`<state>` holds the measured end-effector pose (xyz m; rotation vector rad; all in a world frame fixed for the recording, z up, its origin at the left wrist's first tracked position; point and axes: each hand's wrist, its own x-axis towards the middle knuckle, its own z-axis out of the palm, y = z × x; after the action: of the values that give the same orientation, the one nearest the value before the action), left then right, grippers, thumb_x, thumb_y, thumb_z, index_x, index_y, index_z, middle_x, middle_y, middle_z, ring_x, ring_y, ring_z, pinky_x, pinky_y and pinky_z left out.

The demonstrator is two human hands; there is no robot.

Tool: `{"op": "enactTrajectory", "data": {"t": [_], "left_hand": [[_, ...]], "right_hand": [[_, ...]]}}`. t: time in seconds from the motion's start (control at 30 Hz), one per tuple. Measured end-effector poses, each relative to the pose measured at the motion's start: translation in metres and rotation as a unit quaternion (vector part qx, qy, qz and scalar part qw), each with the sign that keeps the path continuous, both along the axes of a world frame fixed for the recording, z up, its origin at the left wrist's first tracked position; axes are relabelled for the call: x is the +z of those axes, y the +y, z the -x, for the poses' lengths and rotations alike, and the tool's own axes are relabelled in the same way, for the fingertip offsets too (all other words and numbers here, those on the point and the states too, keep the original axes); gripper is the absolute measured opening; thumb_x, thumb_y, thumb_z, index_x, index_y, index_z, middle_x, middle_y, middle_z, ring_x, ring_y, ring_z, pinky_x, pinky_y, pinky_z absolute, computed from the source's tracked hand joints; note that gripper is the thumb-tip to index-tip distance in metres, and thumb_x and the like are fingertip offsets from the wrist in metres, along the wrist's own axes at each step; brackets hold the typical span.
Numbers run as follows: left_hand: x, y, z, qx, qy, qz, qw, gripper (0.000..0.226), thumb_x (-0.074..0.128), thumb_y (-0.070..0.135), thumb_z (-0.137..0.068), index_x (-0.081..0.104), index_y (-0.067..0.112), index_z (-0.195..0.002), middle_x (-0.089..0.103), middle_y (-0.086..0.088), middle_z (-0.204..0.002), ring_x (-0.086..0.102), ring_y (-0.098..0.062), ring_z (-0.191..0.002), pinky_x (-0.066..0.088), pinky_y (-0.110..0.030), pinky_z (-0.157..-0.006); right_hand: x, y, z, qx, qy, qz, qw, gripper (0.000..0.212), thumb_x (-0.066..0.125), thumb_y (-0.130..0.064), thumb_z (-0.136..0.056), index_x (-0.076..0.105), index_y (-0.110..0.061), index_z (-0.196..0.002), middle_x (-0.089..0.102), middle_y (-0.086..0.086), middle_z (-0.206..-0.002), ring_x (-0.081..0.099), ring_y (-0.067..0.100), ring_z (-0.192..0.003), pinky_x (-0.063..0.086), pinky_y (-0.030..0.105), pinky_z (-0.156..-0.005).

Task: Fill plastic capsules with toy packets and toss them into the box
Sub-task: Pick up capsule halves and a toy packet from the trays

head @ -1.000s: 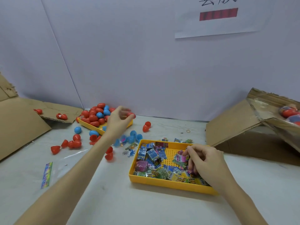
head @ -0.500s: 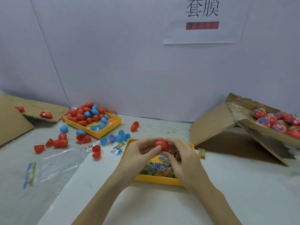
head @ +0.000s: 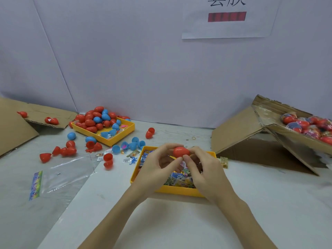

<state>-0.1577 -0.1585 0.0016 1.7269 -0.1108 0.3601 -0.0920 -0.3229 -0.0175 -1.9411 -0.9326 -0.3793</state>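
Both hands meet over the near yellow tray [head: 177,191], which holds several small toy packets [head: 177,178]. My left hand [head: 156,168] and my right hand [head: 203,169] pinch a red plastic capsule [head: 181,152] between their fingertips. A pink packet shows just under the capsule, beside my right thumb. The cardboard box [head: 287,133] at the right holds several filled capsules [head: 309,125].
A second yellow tray [head: 124,133] at the back left is heaped with red and blue capsules. Loose capsule halves [head: 66,151] and packets lie scattered on the table around it. A clear plastic bag [head: 59,177] lies at the left. Flattened cardboard [head: 12,130] stands at far left.
My left hand came back from the far tray with a red capsule, and my right hand rose from the packets to meet it. Since half a second ago the hands have barely moved.
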Motion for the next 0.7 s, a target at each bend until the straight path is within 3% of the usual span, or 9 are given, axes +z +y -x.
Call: {"op": "enactTrajectory", "data": {"t": [0.13, 0.23, 0.3, 0.37, 0.47, 0.57, 0.7], "left_hand": [[-0.0033, 0.0026, -0.0031, 0.008, 0.014, 0.003, 1.000, 0.026, 0.064, 0.032, -0.096, 0.070, 0.019, -0.118, 0.074, -0.004, -0.084, 0.070, -0.019, -0.074, 0.059, -0.027, -0.072], [-0.0066, 0.0035, -0.0041, -0.002, 0.017, -0.004, 1.000, 0.027, 0.062, 0.039, -0.096, 0.073, 0.017, -0.107, 0.072, -0.005, -0.080, 0.069, -0.021, -0.073, 0.058, -0.027, -0.070], [-0.0083, 0.0020, -0.0048, 0.008, 0.026, -0.010, 1.000, 0.037, 0.053, 0.048, -0.097, 0.073, 0.017, -0.096, 0.072, -0.004, -0.078, 0.069, -0.021, -0.073, 0.058, -0.029, -0.070], [-0.0083, 0.0010, -0.0054, 0.030, 0.032, -0.020, 0.999, 0.044, 0.044, 0.052, -0.100, 0.072, 0.019, -0.098, 0.072, -0.002, -0.079, 0.071, -0.020, -0.076, 0.060, -0.032, -0.074], [-0.0055, 0.0012, -0.0039, -0.010, 0.008, -0.001, 1.000, 0.030, 0.053, 0.042, -0.103, 0.062, 0.028, -0.128, 0.071, 0.001, -0.101, 0.072, -0.021, -0.092, 0.062, -0.038, -0.081], [-0.0061, 0.0009, -0.0016, -0.022, -0.033, -0.054, 0.998, 0.034, 0.070, 0.023, -0.096, 0.060, 0.027, -0.128, 0.069, 0.004, -0.109, 0.071, -0.021, -0.097, 0.061, -0.035, -0.083], [-0.0089, -0.0012, -0.0030, 0.012, -0.033, -0.087, 0.996, 0.028, 0.071, 0.018, -0.096, 0.063, 0.026, -0.121, 0.072, 0.006, -0.099, 0.072, -0.017, -0.090, 0.060, -0.030, -0.082]], "right_hand": [[0.0002, 0.0010, 0.0013, 0.023, 0.027, -0.012, 0.999, 0.032, 0.062, -0.028, -0.102, 0.048, -0.033, -0.130, 0.062, -0.013, -0.094, 0.062, 0.012, -0.079, 0.046, 0.018, -0.067], [0.0008, 0.0028, 0.0029, 0.029, 0.004, -0.006, 1.000, 0.022, 0.061, -0.022, -0.103, 0.050, -0.029, -0.121, 0.061, -0.011, -0.093, 0.063, 0.014, -0.082, 0.050, 0.027, -0.068], [0.0005, 0.0040, 0.0032, 0.020, 0.008, -0.007, 1.000, 0.011, 0.057, -0.028, -0.104, 0.052, -0.026, -0.114, 0.061, -0.012, -0.087, 0.062, 0.012, -0.079, 0.049, 0.027, -0.067], [0.0006, 0.0051, 0.0038, 0.001, 0.020, -0.007, 1.000, 0.015, 0.051, -0.038, -0.105, 0.053, -0.023, -0.106, 0.059, -0.012, -0.079, 0.060, 0.011, -0.072, 0.047, 0.025, -0.064], [0.0020, 0.0054, 0.0049, -0.026, 0.037, -0.009, 0.999, 0.029, 0.043, -0.045, -0.105, 0.057, -0.021, -0.096, 0.058, -0.011, -0.071, 0.060, 0.011, -0.064, 0.050, 0.035, -0.061], [0.0033, 0.0045, 0.0067, -0.042, 0.058, -0.018, 0.997, 0.043, 0.034, -0.049, -0.105, 0.059, -0.018, -0.090, 0.055, -0.008, -0.065, 0.059, 0.014, -0.060, 0.050, 0.044, -0.058], [0.0041, 0.0035, 0.0079, -0.039, 0.079, -0.013, 0.996, 0.042, 0.029, -0.045, -0.108, 0.059, -0.028, -0.084, 0.057, -0.012, -0.063, 0.061, 0.015, -0.061, 0.050, 0.040, -0.058]]}}
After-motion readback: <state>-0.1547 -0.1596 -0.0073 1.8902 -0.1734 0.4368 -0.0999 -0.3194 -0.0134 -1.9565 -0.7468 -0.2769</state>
